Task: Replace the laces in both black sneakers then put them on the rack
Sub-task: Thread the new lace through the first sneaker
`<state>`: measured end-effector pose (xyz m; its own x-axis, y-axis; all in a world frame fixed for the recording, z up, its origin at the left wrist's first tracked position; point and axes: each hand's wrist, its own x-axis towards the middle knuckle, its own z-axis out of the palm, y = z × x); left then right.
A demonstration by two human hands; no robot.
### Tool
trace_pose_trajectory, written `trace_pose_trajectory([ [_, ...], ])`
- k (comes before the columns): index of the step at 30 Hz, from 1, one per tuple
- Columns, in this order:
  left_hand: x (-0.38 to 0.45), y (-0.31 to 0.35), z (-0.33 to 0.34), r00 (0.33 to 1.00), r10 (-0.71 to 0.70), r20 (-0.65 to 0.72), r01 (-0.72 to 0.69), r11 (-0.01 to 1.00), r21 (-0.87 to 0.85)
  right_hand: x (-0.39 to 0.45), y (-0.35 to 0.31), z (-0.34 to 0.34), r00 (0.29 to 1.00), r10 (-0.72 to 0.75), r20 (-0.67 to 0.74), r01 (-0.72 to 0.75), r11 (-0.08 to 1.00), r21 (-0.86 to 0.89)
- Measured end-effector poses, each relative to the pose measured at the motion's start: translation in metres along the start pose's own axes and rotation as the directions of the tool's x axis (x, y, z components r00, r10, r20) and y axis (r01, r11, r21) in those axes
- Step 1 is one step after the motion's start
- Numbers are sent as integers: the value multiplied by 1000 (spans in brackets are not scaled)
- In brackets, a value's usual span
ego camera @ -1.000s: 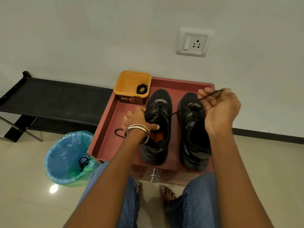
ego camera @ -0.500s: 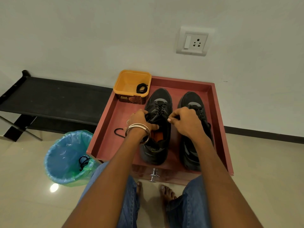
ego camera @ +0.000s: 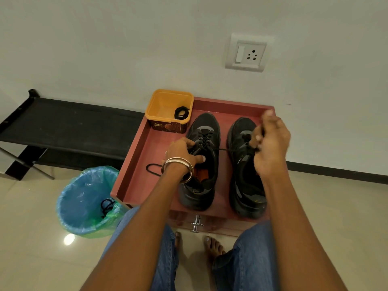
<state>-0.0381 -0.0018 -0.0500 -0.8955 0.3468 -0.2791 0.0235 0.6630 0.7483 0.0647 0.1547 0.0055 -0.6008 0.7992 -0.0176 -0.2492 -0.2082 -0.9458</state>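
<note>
Left hand grips left sneaker; right hand pinches taut lace. Risk: overpull strips lace from eyelet.

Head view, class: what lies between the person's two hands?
A taut black lace runs from the left black sneaker, held by the left hand, to the raised right hand, crossing the red tray.

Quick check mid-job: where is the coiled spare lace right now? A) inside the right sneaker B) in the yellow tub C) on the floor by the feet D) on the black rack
B: the coiled lace lies inside the yellow tub, which sits at the tray's far left corner.
</note>
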Motion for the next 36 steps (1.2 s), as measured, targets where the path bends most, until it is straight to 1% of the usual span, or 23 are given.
trace_pose_trajectory([
  [1, 0, 1, 0, 1000, 14, -17, -14, 1000, 0, 0, 5, 3, 998, -31, 59, 43, 977, -209],
  [2, -1, 2, 1, 999, 25, -32, -25, 1000, 9, 0, 11, 6, 987, -54, 150, 115, 894, -433],
  [3, -2, 3, 1, 998, 33, -44, -32, 999, 21, 1, 18, 7, 965, -40, 261, 204, 737, -644],
  [4, -3, 4, 1, 998, 37, -52, -36, 999, 34, 0, 27, 8, 931, 33, 364, 290, 538, -791],
  [5, -3, 4, 1, 998, 38, -55, -36, 999, 40, -1, 34, 11, 898, 130, 421, 351, 368, -861],
  [6, -3, 4, 1, 998, 37, -55, -35, 998, 43, -3, 37, 14, 875, 207, 437, 380, 267, -886],
  [7, -2, 3, 0, 998, 39, -52, -37, 999, 38, -4, 37, 16, 869, 242, 432, 382, 228, -896],
  [8, -2, 3, 0, 998, 44, -45, -43, 999, 28, -4, 36, 17, 877, 235, 420, 372, 221, -901],
  [10, -3, 3, -2, 999, 46, -24, -46, 999, -6, -2, 30, 16, 901, 158, 403, 364, 225, -904],
  [13, -5, 6, -1, 1000, 9, -13, -10, 997, -82, -3, 24, 10, 914, 119, 388, 348, 265, -899],
  [16, -7, 9, 2, 999, -22, -25, 19, 991, -130, -5, 23, 10, 912, 168, 373, 309, 313, -898],
  [18, -6, 8, 2, 999, -29, -23, 25, 988, -150, -6, 22, 11, 892, 236, 386, 302, 322, -897],
  [22, -4, 5, -2, 1000, -18, 5, 19, 989, -150, -9, 20, 13, 844, 360, 398, 335, 226, -915],
  [24, -3, 4, -3, 1000, 2, 15, 0, 990, -139, -9, 19, 15, 834, 377, 402, 357, 186, -915],
  [26, -3, 6, -6, 998, 52, -17, -54, 989, -140, -9, 21, 17, 832, 374, 410, 375, 166, -912],
  [27, -3, 7, -8, 995, 86, -50, -92, 987, -133, -8, 22, 17, 837, 362, 409, 365, 187, -912],
  [29, -1, 8, -10, 981, 160, -114, -169, 983, -73, -6, 25, 16, 868, 304, 392, 311, 283, -907],
  [31, 1, 9, -13, 968, 213, -130, -218, 976, -22, -4, 28, 16, 912, 159, 378, 296, 380, -876],
  [33, 4, 10, -16, 963, 248, -101, -250, 968, -3, 0, 33, 17, 928, 47, 369, 302, 483, -822],
  [34, 6, 10, -18, 961, 267, -75, -267, 964, 7, 2, 36, 17, 925, 37, 377, 303, 528, -793],
  [35, 7, 11, -19, 957, 289, -41, -288, 957, 17, 2, 39, 18, 915, 48, 401, 311, 549, -776],
  [36, 8, 12, -20, 950, 313, -6, -313, 949, 29, 2, 41, 19, 899, 65, 433, 331, 547, -769],
])
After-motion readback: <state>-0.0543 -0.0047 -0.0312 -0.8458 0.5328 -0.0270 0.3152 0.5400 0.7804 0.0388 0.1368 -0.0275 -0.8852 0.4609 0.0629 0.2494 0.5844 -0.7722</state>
